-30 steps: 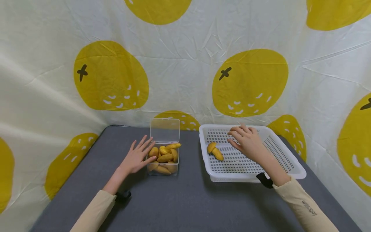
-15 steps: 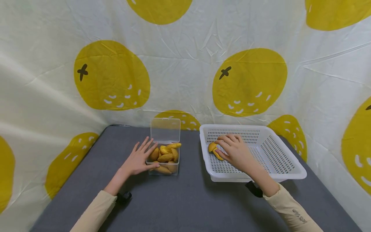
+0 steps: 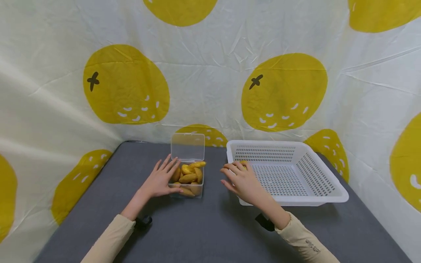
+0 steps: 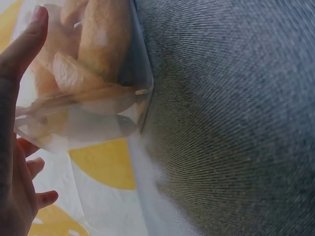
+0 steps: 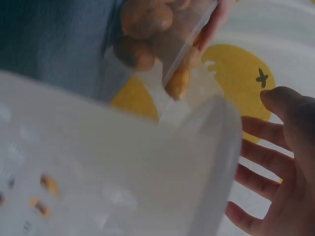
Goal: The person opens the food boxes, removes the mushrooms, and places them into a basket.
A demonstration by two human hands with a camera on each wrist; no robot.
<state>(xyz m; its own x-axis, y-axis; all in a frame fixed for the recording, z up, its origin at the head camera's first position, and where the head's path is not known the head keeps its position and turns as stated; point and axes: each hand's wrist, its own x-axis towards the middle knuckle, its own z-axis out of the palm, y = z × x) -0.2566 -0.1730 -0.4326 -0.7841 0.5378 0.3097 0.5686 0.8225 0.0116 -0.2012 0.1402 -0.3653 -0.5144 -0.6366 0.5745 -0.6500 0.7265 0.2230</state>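
The small clear plastic box [image 3: 187, 182] filled with yellow wedge-shaped pieces [image 3: 189, 175] is steadied on the dark grey tabletop [image 3: 204, 230] by the left hand [image 3: 160, 181], whose straight fingers are laid against the box's left wall and whose thumb touches its front; the hinged clear lid [image 3: 187, 147] is stood open behind. The right hand [image 3: 241, 181] is held over the near left corner of the white perforated plastic basket [image 3: 325, 184], just beside the box; a yellow piece [image 3: 243, 163] is glimpsed at its curled fingertips, though whether it is actually pinched cannot be told.
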